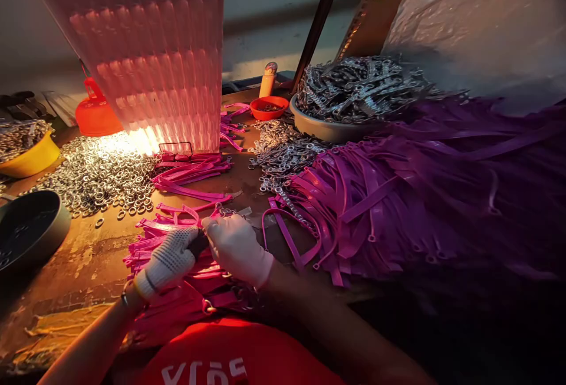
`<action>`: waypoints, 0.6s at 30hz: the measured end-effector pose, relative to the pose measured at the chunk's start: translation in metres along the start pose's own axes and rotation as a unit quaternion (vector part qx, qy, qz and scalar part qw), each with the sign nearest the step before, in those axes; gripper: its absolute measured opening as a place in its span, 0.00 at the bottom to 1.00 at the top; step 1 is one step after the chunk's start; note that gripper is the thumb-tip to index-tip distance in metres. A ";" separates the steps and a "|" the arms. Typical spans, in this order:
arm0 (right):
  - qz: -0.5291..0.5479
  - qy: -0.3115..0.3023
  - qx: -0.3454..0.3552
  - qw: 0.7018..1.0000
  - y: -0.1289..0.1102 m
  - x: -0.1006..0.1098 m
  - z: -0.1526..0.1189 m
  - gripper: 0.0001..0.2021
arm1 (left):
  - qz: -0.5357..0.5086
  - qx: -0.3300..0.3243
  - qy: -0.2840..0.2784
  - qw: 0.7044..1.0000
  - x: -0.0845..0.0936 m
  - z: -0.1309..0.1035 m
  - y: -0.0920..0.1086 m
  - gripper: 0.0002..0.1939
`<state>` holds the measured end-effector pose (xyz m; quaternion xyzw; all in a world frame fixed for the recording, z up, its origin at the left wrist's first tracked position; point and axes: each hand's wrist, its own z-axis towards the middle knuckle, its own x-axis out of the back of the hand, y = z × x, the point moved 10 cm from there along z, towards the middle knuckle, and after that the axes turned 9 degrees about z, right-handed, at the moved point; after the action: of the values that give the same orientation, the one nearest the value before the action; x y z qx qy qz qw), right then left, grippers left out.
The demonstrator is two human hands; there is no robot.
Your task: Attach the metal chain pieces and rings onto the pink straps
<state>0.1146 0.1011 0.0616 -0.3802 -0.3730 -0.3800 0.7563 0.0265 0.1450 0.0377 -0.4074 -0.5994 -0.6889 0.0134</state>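
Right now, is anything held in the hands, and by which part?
The left grip closes on a dark object; which part is hidden. What the right grip holds cannot be told.

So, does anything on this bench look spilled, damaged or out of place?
Loose silvery metal rings lie heaped straight on the worn brown tabletop, a few strayed toward its front; possibly spilled, possibly deliberate. At the near left edge, a ragged yellowish sheet, perhaps cloth, looks crumpled and torn. Nothing else clearly stands out.
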 end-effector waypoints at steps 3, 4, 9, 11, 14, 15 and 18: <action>0.050 -0.004 -0.031 0.998 0.002 0.002 -0.004 0.11 | -0.003 -0.024 -0.015 1.000 -0.007 -0.008 -0.004 0.03; 0.073 -0.013 -0.042 0.996 0.003 0.004 -0.005 0.11 | -0.017 -0.018 -0.018 1.000 -0.009 -0.011 -0.008 0.05; 0.094 -0.140 -0.089 0.982 0.003 0.001 -0.003 0.21 | -0.002 0.004 0.041 0.999 0.000 -0.021 -0.016 0.10; 0.060 -0.183 -0.102 0.976 0.006 -0.005 -0.005 0.15 | 0.035 -0.016 0.051 0.998 0.000 -0.023 -0.010 0.10; 0.017 -0.210 -0.068 0.975 0.002 -0.016 -0.009 0.10 | 0.074 -0.040 0.043 0.995 -0.006 -0.023 -0.002 0.11; 0.008 -0.210 -0.051 0.976 0.000 -0.019 -0.010 0.11 | 0.085 -0.045 0.035 0.995 -0.009 -0.022 0.000 0.11; 0.002 -0.200 -0.009 0.980 -0.006 -0.025 -0.011 0.12 | 0.106 -0.061 0.002 0.992 -0.011 -0.018 0.008 0.10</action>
<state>0.1018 0.0961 0.0371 -0.4557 -0.5127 -0.2984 0.6637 0.0279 0.1230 0.0385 -0.4673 -0.5096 -0.7198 0.0625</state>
